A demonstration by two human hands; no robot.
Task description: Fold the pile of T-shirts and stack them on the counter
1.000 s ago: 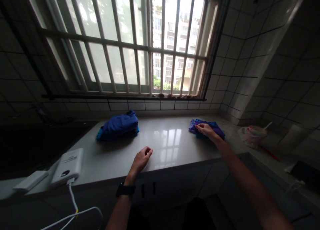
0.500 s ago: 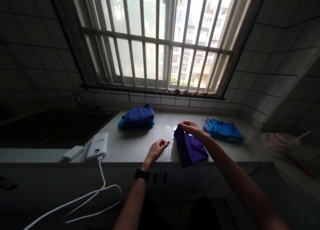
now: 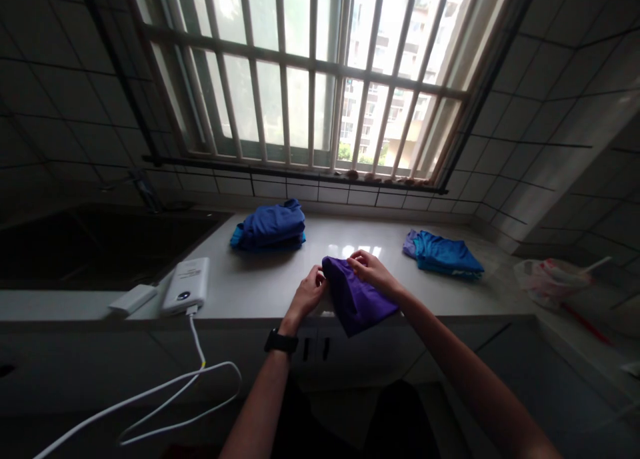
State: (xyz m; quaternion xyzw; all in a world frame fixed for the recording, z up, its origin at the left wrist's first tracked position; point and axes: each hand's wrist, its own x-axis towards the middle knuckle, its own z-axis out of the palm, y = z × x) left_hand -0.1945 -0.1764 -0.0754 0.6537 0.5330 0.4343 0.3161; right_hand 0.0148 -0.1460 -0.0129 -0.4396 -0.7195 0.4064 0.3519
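Purple, soft, folded cloth [image 3: 363,304] is up at the front edge of the counter, between the two hands, with its lower corner in front of the edge. I cannot tell if any of it rests on the top. The right hand [image 3: 379,276] pinches its upper edge between thumb and fingers. The left hand [image 3: 306,295] has bent fingers, and the tips are right at the cloth's upper left corner. I cannot tell if they pinch it or only touch it. A black watch with a dark band [image 3: 281,341] is on the left wrist. Under and behind is a shiny, pale stone counter [image 3: 345,236]. On it, near the back and to the left, sits a puffy, dark blue cloth bundle [image 3: 273,226] with brighter blue at its bottom. Over to the right lies a flat, bright blue folded cloth [image 3: 447,253] with light purple at one end. Near the front on the left are a white power bank [image 3: 186,286] and a smaller white block [image 3: 133,300]. A white cable [image 3: 197,343] hangs from the power bank. Far left is a dark sink [image 3: 100,246].
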